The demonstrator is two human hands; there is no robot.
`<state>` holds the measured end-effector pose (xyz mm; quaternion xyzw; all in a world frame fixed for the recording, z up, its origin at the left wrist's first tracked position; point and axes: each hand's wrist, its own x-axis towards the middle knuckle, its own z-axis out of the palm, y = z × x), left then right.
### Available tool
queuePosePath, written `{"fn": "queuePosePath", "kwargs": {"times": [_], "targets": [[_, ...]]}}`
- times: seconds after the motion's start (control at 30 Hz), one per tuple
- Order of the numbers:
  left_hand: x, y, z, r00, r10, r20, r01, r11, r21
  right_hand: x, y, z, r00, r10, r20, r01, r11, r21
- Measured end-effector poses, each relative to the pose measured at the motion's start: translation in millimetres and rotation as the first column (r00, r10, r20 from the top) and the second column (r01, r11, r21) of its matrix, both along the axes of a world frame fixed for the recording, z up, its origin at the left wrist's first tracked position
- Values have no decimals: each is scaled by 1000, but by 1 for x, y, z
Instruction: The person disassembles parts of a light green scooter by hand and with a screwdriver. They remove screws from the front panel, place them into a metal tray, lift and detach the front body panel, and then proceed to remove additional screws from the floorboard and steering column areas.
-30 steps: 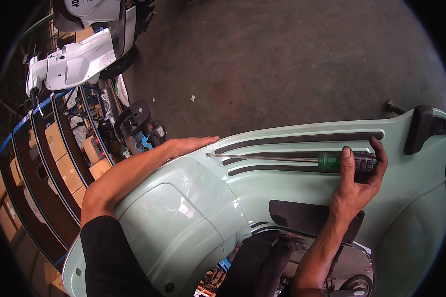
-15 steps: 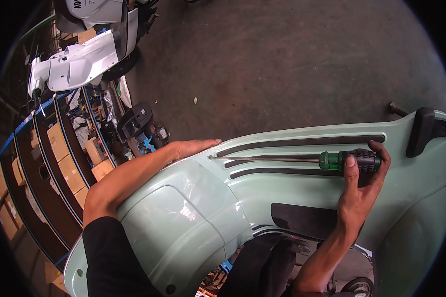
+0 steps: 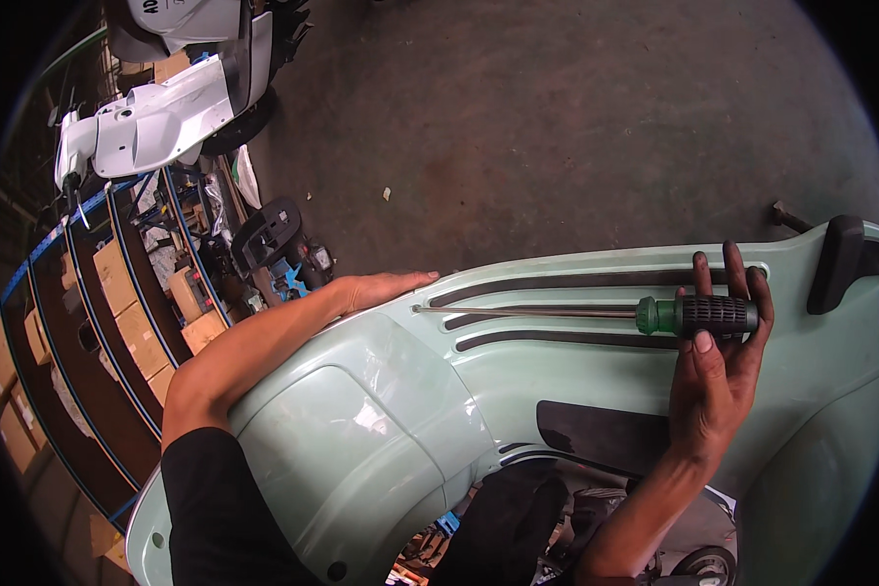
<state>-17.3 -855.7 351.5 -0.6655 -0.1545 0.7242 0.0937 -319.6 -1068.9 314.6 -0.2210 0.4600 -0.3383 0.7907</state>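
Note:
A long-shafted screwdriver [image 3: 718, 316] with a green and black handle lies lengthwise over the footboard of a mint-green scooter body [image 3: 361, 430]. Its tip meets the panel near the left ends of the black grooved strips [image 3: 576, 283], at what looks like a screw. My right hand [image 3: 715, 381] has the handle between its thumb, on the near side, and its fingers, which reach out behind and past it. Against the far edge of the body, close to the tip, my left hand [image 3: 386, 289] rests flat with fingers stretched out, gripping nothing.
At the upper left stands a white scooter [image 3: 166, 117]. Blue-edged shelving with cardboard boxes [image 3: 132, 317] runs down the left side. Loose parts, including a black panel [image 3: 269, 234], lie beside it. Grey concrete floor [image 3: 557, 127] stretches beyond the green body.
My right hand's fingers have straightened and spread along the far side of the handle, and its thumb has dropped to the handle's near edge. The left hand stays in place.

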Motion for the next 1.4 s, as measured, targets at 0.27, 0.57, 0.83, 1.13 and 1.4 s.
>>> {"fn": "queuePosePath", "kwargs": {"times": [0.27,0.57,0.83,1.13,1.4], "targets": [[2,1,-4,996,67,-62,-73,992,-106,11,12,3,730,127,-672,-257,962,-97],[4,18,-14,998,19,-53,-29,981,-192,10,19,-2,935,81,-346,-134,982,-132],[3,7,-5,1000,3,-19,-6,991,-134,24,5,8,989,-130,71,128,991,33],[6,17,-8,1000,-11,14,11,999,-39,21,17,2,858,21,-514,-138,972,-190],[2,4,-8,998,-57,-36,50,986,-161,11,8,-1,995,2,-105,-12,995,-101]]}}
